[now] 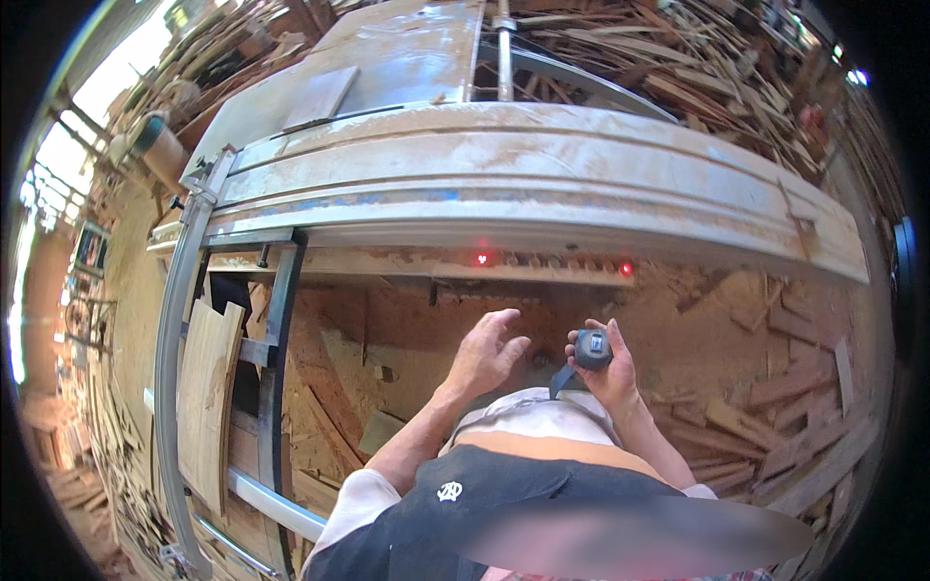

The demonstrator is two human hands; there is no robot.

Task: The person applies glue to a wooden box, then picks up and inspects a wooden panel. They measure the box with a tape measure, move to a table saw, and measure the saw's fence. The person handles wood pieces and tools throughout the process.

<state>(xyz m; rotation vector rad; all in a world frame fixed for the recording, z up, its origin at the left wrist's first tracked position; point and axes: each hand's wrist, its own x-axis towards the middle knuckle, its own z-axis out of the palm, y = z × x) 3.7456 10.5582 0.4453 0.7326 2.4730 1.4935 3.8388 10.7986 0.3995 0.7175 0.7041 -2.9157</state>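
Observation:
My right hand (pixel 612 373) is wrapped around a dark tape measure (pixel 593 350), held in front of my waist. A dark strap (pixel 561 381) hangs from the tape measure toward my body. To the left of it is my left hand (pixel 487 352), raised with its fingers loosely bent and the thumb apart; nothing shows in it. Both hands are on the near side of a long metal sliding-table saw (pixel 504 155), apart from its edge. Two red lights glow on the saw's side panel (pixel 552 266), just beyond my hands.
A metal crosscut frame (pixel 274 358) with a long rail (pixel 167 378) extends toward me on the left. Wooden boards (pixel 208 402) lean there. Scrap wood (pixel 775 407) lies in piles on the right floor, and more offcuts (pixel 659 58) are heaped behind the saw.

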